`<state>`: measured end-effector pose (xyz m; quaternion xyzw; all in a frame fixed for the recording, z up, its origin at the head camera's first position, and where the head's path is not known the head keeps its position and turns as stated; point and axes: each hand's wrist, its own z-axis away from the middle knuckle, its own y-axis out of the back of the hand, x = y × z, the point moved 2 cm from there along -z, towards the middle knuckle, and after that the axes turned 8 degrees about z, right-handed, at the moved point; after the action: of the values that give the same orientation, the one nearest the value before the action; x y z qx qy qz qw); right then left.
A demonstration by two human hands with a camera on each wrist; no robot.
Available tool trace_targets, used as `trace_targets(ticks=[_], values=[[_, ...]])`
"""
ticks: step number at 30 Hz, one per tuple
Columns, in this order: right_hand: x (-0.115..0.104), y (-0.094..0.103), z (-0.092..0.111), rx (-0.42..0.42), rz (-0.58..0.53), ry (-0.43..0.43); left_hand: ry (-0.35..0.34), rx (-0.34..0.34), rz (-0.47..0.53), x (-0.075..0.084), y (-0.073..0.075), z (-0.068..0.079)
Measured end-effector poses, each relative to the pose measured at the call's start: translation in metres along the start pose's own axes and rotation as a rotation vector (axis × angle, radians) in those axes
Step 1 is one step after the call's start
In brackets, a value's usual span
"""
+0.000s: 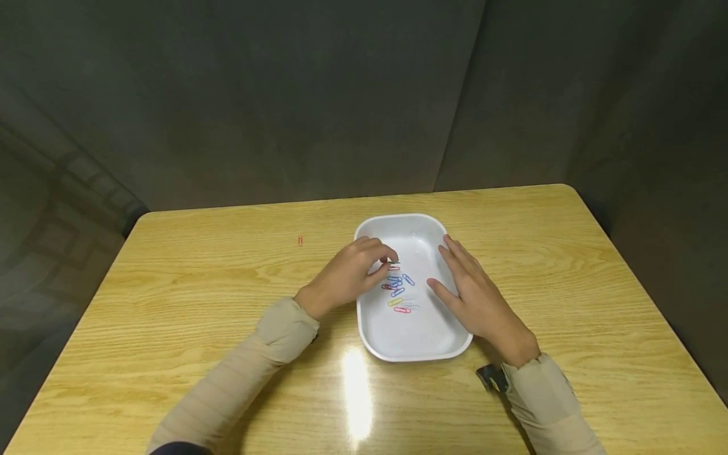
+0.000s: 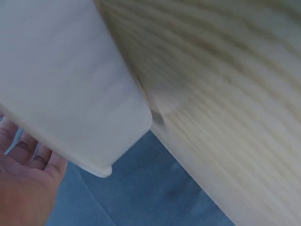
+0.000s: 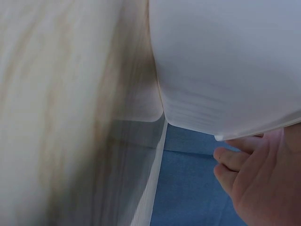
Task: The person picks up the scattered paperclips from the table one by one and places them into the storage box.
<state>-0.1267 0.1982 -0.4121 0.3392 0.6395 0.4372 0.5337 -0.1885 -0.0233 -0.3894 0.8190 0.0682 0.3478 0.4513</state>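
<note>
A white rectangular tray [image 1: 415, 344] rests on the wooden table. Several coloured paper clips [image 1: 396, 284], blue, red, yellow and pink, lie loosely grouped in its left half. My left hand [image 1: 349, 272] reaches over the tray's left rim, thumb and index finger pinching a dark paper clip [image 1: 394, 261] at their tips. Over the right rim, my right hand [image 1: 478, 297] spreads its fingers, the thumb inside the tray area and nothing in its grasp. Both wrist views show the tray's outer wall [image 2: 70, 94], with part of a hand [image 3: 258, 183] below the rim.
One red paper clip [image 1: 300, 241] lies by itself on the table [image 1: 199, 272], left of the tray. A dark curtain [image 1: 284, 101] hangs behind the table's far edge. Light glares off the tabletop in front of the tray.
</note>
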Motion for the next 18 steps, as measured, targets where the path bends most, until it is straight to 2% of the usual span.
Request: trace_targets(ticks=[9, 18], values=[[0.000, 0.000, 0.000, -0.001, -0.010, 0.009, 0.026, -0.043, -0.043, 0.007, -0.012, -0.001], [0.000, 0.001, 0.000, 0.002, -0.017, 0.013, 0.004, -0.074, -0.035, 0.014, -0.025, -0.001]])
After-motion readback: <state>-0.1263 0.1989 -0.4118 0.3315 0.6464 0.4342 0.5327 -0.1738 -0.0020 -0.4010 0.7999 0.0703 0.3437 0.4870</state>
